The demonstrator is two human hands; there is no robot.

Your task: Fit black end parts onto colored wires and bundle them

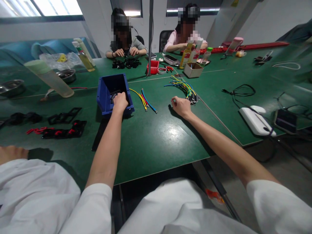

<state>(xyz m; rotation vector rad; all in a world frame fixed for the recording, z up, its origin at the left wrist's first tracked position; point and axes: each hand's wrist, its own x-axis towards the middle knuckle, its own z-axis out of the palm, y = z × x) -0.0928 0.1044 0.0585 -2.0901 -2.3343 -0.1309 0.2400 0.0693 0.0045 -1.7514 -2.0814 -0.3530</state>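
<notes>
While the left hand [120, 101] reaches into the blue bin [102, 97], its fingers dip among the dark pieces [113, 96] inside, and whether they grip one I cannot tell. The right hand [181, 106] is over the green table [146, 146], its fingers curled in and narrow; whether something small sits between them is also unclear. Just beyond it lies the larger bundle of cables [186, 88], yellow, green and blue, with metal ends gathered beside the knuckles. Between the hands, just right of the bin, a few loose cables [149, 101] in yellow, red and blue lie apart from that bundle (a much smaller lot, by the look of it).

As for how far things have got, the cables are in two separate groups and the bin has pieces in it; I can make out no cable joined to a dark piece, and the number handled cannot be judged from this view.

To the left of the left forearm are black frames with red parts [64, 130], and nearer the body, another person's hand [13, 152]. Well beyond both hands, a co-worker's hands [134, 51] are at a black pile [125, 62].
</notes>
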